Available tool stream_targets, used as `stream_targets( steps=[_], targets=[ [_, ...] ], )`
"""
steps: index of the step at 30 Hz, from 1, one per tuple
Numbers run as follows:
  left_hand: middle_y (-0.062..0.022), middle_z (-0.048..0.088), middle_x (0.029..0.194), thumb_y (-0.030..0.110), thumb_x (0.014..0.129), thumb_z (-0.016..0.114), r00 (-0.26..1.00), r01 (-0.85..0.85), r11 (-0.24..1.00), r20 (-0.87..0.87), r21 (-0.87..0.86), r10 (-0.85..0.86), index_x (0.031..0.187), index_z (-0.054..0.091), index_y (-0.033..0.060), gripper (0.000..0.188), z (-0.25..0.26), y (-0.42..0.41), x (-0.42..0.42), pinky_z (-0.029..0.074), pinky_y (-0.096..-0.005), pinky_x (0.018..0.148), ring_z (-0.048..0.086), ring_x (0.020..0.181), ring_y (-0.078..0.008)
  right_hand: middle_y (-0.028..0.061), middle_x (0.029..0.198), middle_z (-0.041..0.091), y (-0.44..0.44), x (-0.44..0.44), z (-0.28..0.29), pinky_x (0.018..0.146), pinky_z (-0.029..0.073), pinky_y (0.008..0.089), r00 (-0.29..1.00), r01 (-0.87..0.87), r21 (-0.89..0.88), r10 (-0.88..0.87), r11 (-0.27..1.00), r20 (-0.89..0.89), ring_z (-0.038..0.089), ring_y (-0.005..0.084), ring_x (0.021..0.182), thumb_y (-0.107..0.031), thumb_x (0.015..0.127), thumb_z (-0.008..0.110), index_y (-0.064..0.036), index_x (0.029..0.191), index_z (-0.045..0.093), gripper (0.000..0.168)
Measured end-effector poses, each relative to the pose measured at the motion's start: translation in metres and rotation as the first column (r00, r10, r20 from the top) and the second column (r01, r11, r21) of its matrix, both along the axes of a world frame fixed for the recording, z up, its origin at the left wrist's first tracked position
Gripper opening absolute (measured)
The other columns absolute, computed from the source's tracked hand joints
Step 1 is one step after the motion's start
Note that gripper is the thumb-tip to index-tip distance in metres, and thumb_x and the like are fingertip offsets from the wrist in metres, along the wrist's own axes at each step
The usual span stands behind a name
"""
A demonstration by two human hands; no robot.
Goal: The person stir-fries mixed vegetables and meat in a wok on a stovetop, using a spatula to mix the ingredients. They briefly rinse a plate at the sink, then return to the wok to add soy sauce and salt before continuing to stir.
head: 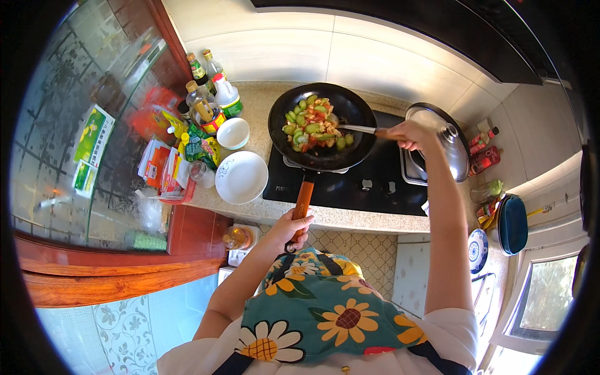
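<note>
A black wok (pixel 361 105) sits over the left part of a black gas hob (pixel 328 192). In it lies a mix of green vegetable slices, red pieces and pale, egg-like bits (pixel 311 124). My left hand (pixel 294 228) is closed around the wok's wooden handle (pixel 303 199). My right hand (pixel 412 136) grips the wooden handle of a metal spatula (pixel 358 128), whose head is partly hidden among the food. Just beyond that hand a glass lid with a metal knob (pixel 450 133) leans over the hob's right side, partly covered by my forearm.
Left of the hob stand a white plate (pixel 241 178), a white bowl (pixel 233 133), sauce bottles (pixel 200 101), a white jug (pixel 227 96) and a red basket of packets (pixel 187 193). Bottles (pixel 485 159) and a teal basin (pixel 513 225) are at the right. A range hood (pixel 422 28) overhangs the back.
</note>
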State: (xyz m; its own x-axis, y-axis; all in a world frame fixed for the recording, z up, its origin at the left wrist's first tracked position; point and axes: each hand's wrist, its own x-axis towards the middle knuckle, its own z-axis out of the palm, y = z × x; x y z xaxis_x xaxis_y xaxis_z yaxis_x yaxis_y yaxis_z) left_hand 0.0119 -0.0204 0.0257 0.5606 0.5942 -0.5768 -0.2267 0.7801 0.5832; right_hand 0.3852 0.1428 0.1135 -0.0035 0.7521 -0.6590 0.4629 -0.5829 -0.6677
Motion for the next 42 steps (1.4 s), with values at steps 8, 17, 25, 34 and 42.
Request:
stream_targets(
  steps=[8, 17, 25, 34, 42],
  targets=[
    [-0.0012, 0.044, 0.069, 0.017, 0.086, 0.060, 1.000, -0.017, 1.000, -0.016, 0.011, 0.018, 0.120, 0.039, 0.0094, 0.041, 0.000, -0.001, -0.002, 0.031, -0.0227, 0.033, 0.042, 0.043, -0.0094, 0.0097, 0.063, 0.061, -0.019, -0.035, -0.029, 0.048, 0.041, 0.0293, 0.918, -0.353, 0.471, 0.203, 0.809, 0.340, 0.054, 0.0182, 0.050, -0.023, 0.071, 0.070, -0.009, 0.099, 0.068, 0.031],
    [-0.0002, 0.045, 0.064, 0.017, 0.084, 0.062, 0.998, -0.063, 0.998, 0.020, 0.011, 0.063, 0.111, 0.042, 0.0085, 0.035, 0.002, -0.003, 0.000, 0.029, -0.0228, 0.031, 0.043, 0.040, -0.0087, 0.0084, 0.063, 0.056, -0.109, -0.079, 0.006, 0.050, 0.048, 0.0369, 0.503, -0.828, 0.487, -0.016, 0.278, 0.864, 0.059, 0.0254, 0.056, -0.010, 0.072, 0.060, -0.020, 0.112, 0.061, 0.042],
    [-0.0004, 0.045, 0.064, 0.016, 0.084, 0.062, 0.997, -0.064, 0.998, 0.040, -0.020, 0.065, 0.109, 0.042, 0.0095, 0.033, 0.000, -0.002, -0.002, 0.029, -0.0227, 0.031, 0.044, 0.040, -0.0091, 0.0058, 0.065, 0.050, -0.171, -0.073, 0.072, 0.047, 0.047, 0.0341, 0.459, -0.786, 0.484, -0.162, 0.384, 0.874, 0.054, 0.0221, 0.050, -0.003, 0.072, 0.056, -0.026, 0.106, 0.065, 0.042],
    [-0.0003, 0.045, 0.063, 0.016, 0.084, 0.062, 0.997, -0.067, 0.997, 0.036, -0.035, 0.068, 0.108, 0.043, 0.0106, 0.031, -0.001, -0.003, -0.002, 0.029, -0.0230, 0.031, 0.044, 0.040, -0.0093, 0.0080, 0.067, 0.054, -0.187, -0.092, 0.111, 0.052, 0.047, 0.0347, 0.388, -0.796, 0.349, -0.025, 0.495, 0.921, 0.057, 0.0244, 0.056, -0.004, 0.074, 0.053, -0.023, 0.101, 0.066, 0.036],
    [-0.0008, 0.045, 0.065, 0.017, 0.085, 0.062, 0.998, -0.049, 0.999, 0.026, 0.005, 0.049, 0.110, 0.043, 0.0096, 0.032, 0.000, -0.002, -0.001, 0.029, -0.0231, 0.031, 0.043, 0.041, -0.0090, 0.0104, 0.062, 0.055, -0.129, -0.092, 0.025, 0.052, 0.050, 0.0373, 0.460, -0.739, 0.452, -0.116, 0.499, 0.880, 0.060, 0.0279, 0.056, -0.004, 0.077, 0.052, -0.024, 0.108, 0.061, 0.038]
  ],
)
